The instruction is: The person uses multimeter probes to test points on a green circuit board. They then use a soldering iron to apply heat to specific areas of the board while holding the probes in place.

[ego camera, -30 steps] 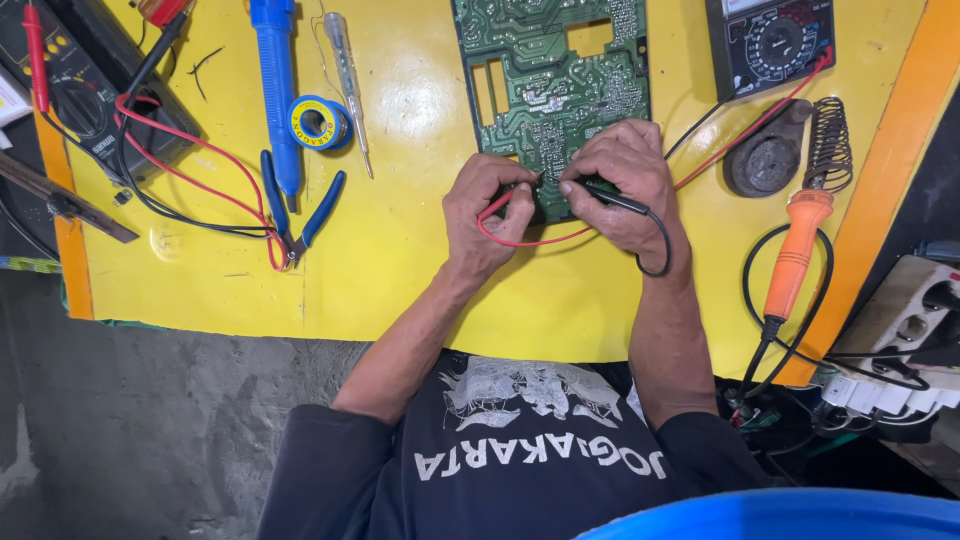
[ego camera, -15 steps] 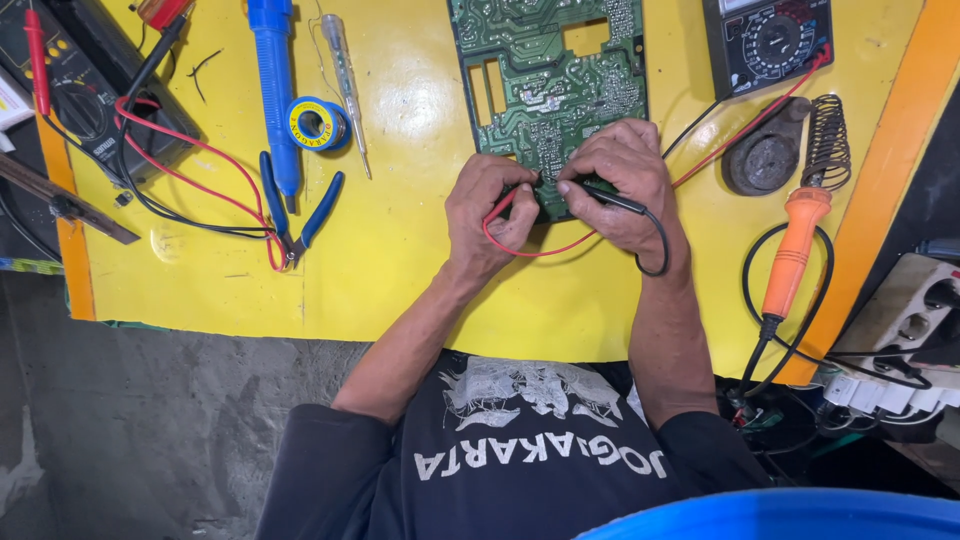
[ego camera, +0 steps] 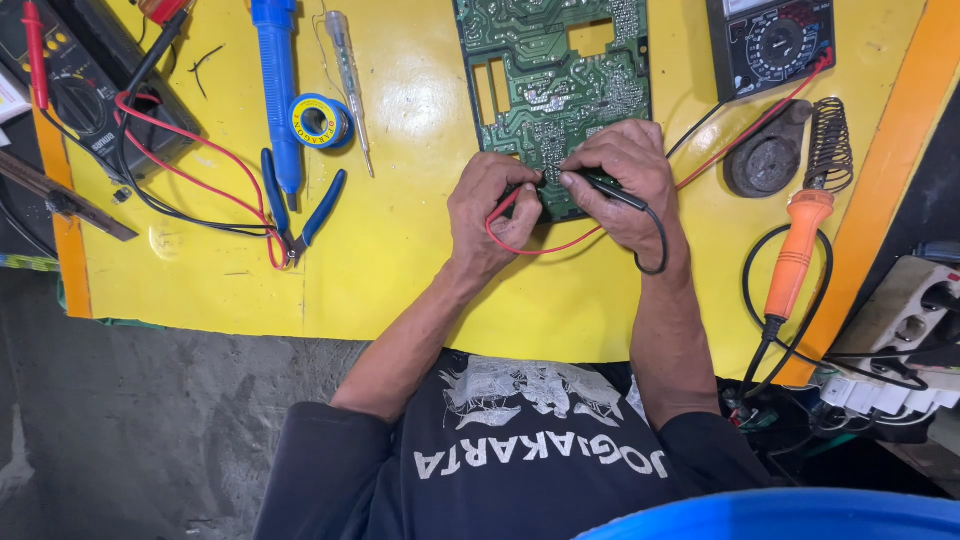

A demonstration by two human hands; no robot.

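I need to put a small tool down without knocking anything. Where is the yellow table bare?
The widest bare patch of yellow table lies between the blue-handled pliers and the left hand, down to the near edge. A smaller one lies below the right hand. The soldering iron side and the wired far left are crowded.

Your left hand [ego camera: 492, 210] is pinching the red probe [ego camera: 508, 200] and your right hand [ego camera: 625, 175] is gripping the black probe [ego camera: 612, 188]; both tips are resting on the lower edge of the green circuit board [ego camera: 555, 70], which is lying flat on the yellow table [ego camera: 420, 260]. The red and black leads are running up to the multimeter [ego camera: 770, 42] at the top right. An orange soldering iron [ego camera: 795, 255] is lying to your right, near its coiled stand [ego camera: 828, 145]. To your left are sitting blue pliers [ego camera: 300, 215], a solder roll [ego camera: 320, 120] and a blue desoldering pump [ego camera: 276, 85].
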